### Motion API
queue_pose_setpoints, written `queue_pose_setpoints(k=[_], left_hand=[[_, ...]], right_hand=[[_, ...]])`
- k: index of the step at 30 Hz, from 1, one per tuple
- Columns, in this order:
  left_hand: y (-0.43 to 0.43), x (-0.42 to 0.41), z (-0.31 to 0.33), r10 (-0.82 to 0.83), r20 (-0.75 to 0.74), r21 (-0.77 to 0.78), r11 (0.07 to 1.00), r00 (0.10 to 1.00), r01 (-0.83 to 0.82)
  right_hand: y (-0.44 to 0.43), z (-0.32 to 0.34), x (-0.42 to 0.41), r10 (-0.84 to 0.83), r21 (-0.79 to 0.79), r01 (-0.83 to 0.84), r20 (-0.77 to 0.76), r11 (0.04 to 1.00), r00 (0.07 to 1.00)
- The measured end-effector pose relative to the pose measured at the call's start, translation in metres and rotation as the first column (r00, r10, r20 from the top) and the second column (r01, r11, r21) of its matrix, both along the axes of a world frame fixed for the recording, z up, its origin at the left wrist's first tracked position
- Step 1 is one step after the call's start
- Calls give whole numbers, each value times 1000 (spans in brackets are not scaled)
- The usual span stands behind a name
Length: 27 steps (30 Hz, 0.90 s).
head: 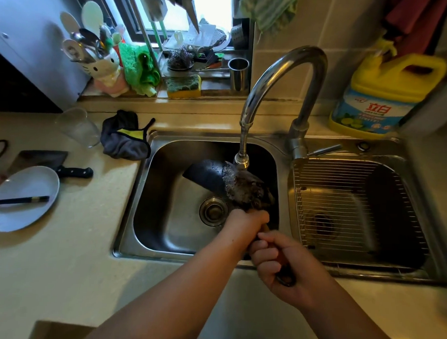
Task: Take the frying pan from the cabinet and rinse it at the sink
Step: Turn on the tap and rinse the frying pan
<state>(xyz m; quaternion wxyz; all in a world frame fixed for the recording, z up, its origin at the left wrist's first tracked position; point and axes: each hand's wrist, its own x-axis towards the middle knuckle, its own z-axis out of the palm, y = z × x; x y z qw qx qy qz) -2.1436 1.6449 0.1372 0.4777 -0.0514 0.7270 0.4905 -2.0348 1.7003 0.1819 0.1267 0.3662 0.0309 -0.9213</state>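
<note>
1. The frying pan [217, 179] hangs tilted inside the left basin of the sink [164, 238], its dark body directly under the faucet [284, 77] nozzle, with water splashing across it.
2. The pan's handle [280, 260] runs toward the near right, over the sink's near rim.
3. The left hand [246, 223] has its grip wrapped tight around the handle just where it meets the pan.
4. The right hand [282, 265] has its grip clamped on the handle's near end, just beside the left hand.
5. The right basin holds a wire rack [355, 207].
6. On the bench [75, 253] to the left lie a plate [23, 200] with chopsticks [18, 200] across it, and a cleaver [53, 163] touching the plate's far edge.
7. A clear glass [78, 126] and a dark cloth [126, 138] sit near the sink's far left corner.
8. A yellow detergent jug [382, 96] stands at the far right, behind the sink.
9. A sponge [183, 86] rests on the window ledge.
</note>
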Motion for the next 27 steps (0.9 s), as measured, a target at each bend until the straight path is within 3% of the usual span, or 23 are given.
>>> queue_pose_setpoints(k=[3, 6, 11, 17, 21, 27], left_hand=[[-20, 6, -9, 26, 21, -5, 1000, 999, -26], [-38, 13, -18, 58, 76, 43, 997, 995, -61], [-60, 19, -22, 9, 192, 130, 991, 981, -35], [-78, 31, -25, -66, 215, 245, 969, 974, 12], [-81, 39, -30, -99, 260, 267, 963, 960, 27], [-81, 46, -40, -161, 279, 268, 960, 947, 85]], right_hand=[[-16, -3, 4, 106, 118, -112, 54, 987, 993], [-30, -9, 9, 235, 316, -259, 115, 913, 965], [-49, -14, 20, 380, 581, -429, 212, 692, 900], [-61, -12, 30, 484, 724, -541, 322, 428, 814], [-68, -13, 44, 457, 821, -541, 417, 183, 786], [-84, -32, 58, 319, 827, -561, 520, 45, 792]])
